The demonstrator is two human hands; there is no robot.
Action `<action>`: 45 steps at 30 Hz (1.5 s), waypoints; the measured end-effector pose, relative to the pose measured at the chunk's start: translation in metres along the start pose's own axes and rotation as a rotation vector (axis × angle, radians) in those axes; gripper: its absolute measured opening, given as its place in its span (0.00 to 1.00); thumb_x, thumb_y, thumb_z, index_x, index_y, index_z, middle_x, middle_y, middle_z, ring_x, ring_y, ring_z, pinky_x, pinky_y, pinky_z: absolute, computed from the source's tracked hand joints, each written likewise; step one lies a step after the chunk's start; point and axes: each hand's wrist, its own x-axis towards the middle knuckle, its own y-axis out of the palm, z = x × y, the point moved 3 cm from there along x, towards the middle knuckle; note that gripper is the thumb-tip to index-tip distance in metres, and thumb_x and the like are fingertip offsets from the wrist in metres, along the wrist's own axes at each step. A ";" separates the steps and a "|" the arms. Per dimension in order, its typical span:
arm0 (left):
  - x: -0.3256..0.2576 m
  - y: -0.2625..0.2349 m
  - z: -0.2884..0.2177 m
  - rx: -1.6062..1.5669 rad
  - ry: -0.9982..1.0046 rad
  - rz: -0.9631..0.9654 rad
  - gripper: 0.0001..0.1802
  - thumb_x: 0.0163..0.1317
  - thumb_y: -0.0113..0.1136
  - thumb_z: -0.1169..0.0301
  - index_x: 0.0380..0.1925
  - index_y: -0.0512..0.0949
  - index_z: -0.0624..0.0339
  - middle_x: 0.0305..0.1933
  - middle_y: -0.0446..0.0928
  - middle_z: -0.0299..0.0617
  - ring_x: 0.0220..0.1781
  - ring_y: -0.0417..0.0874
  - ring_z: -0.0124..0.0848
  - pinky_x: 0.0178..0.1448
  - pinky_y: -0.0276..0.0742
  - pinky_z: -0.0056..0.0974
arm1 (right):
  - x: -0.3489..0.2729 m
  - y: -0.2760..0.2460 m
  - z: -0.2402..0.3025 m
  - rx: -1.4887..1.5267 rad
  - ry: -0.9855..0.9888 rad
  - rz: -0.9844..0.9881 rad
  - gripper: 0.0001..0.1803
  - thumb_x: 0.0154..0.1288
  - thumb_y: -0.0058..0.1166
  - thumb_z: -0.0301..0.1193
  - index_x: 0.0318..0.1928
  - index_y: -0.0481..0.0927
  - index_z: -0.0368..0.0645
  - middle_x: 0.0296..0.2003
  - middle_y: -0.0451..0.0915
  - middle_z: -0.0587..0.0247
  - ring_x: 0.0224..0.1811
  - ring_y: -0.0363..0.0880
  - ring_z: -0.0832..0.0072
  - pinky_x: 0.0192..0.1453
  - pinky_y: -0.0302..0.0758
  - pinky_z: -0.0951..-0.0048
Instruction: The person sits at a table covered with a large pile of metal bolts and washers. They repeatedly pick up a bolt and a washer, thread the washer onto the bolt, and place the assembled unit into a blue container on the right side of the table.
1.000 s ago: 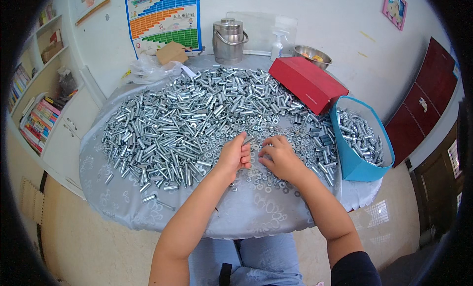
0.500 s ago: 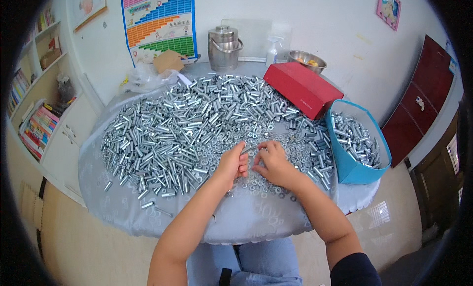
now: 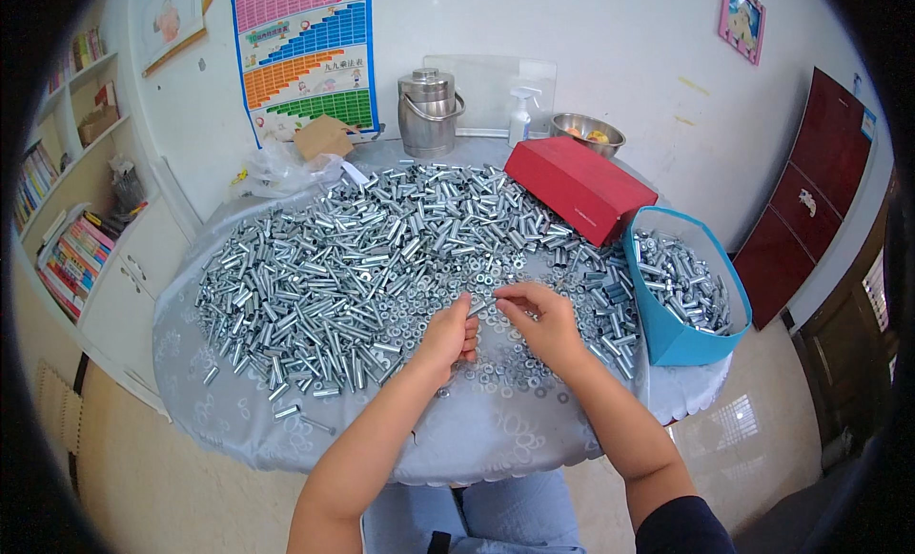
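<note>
Between the thumb and fingers of my left hand (image 3: 450,336) is a thin metal bolt (image 3: 482,307), tilted up toward the right. My right hand (image 3: 547,327) meets its far end with thumb and forefinger pinched together. Any small part inside that pinch is hidden. Below and around both hands lie loose washers and nuts (image 3: 496,368). A wide heap of silver bolts and metal sleeves (image 3: 315,277) spreads over the table to the left and beyond.
At the right stands a blue fabric bin (image 3: 691,349) of assembled-looking metal pieces, beside a red box (image 3: 581,187). Behind the heap are a steel pot (image 3: 428,115), a spray bottle (image 3: 519,120), a metal bowl (image 3: 610,146) and a plastic bag (image 3: 286,173). A grey cloth (image 3: 238,416) covers the table.
My right hand has risen slightly to the right, and its curled fingers have come to a pinch at the bolt's end. My left hand keeps the bolt. The whole view has shifted a little.
</note>
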 end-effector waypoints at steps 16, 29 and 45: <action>0.002 -0.002 0.000 -0.087 0.006 -0.033 0.24 0.64 0.42 0.49 0.13 0.55 0.46 0.14 0.51 0.26 0.15 0.52 0.22 0.21 0.53 0.31 | -0.004 0.006 0.018 -0.120 -0.198 0.131 0.14 0.56 0.53 0.22 0.45 0.77 0.38 0.39 0.79 0.52 0.41 0.79 0.63 0.45 0.74 0.70; 0.000 -0.006 -0.008 -0.143 0.016 -0.030 0.25 0.64 0.40 0.50 0.10 0.53 0.46 0.11 0.49 0.26 0.14 0.52 0.22 0.21 0.52 0.31 | -0.003 -0.011 -0.015 -0.571 -0.106 0.202 0.09 0.51 0.55 0.27 0.36 0.82 0.44 0.35 0.78 0.59 0.40 0.74 0.60 0.45 0.72 0.65; 0.001 -0.007 -0.008 -0.133 0.021 -0.039 0.25 0.64 0.39 0.52 0.10 0.53 0.46 0.11 0.48 0.26 0.14 0.52 0.22 0.21 0.53 0.32 | -0.003 0.005 -0.026 -0.712 -0.154 0.150 0.11 0.47 0.62 0.36 0.29 0.82 0.42 0.30 0.76 0.59 0.37 0.74 0.63 0.42 0.71 0.65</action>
